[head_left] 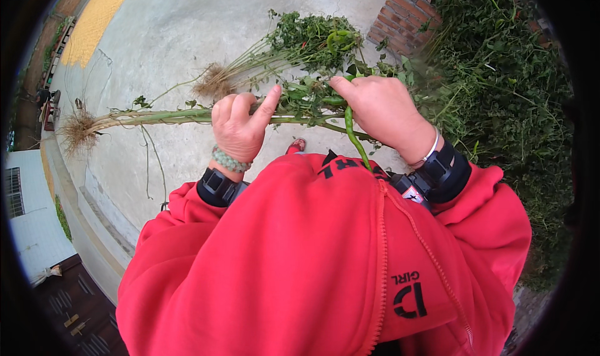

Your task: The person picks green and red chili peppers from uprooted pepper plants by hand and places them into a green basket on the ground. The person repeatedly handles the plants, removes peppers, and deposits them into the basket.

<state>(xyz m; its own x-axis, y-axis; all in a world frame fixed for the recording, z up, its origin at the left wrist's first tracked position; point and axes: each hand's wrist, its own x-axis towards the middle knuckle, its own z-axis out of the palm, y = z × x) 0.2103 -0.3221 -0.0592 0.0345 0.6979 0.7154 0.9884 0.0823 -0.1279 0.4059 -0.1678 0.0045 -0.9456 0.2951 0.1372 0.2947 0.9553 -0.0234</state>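
Right now the uprooted pepper plant is held level across the front of the person's chest, roots out to the left, leafy top to the right. A long green pepper hangs down from its stem, just under the right hand.

Right hand: fingers closed together at the top of that pepper, apparently pinching where it joins the stem. Left hand: clamped round the main stalk, index finger sticking up free.

Risks, as judged from here:
- the pepper could snap mid-body instead of at the stalk if pulled sideways, since it is thin and curved
- the stalk could slip or swing in the left hand, as the root end sticks out far and unsupported
- a hard tug might tear a whole side branch off with the fruit
- a freed pepper could drop onto the red hoodie or the concrete ground, nothing visible below to catch it

A red pepper shows in the foliage. Brick wall and green weeds sit to the right.
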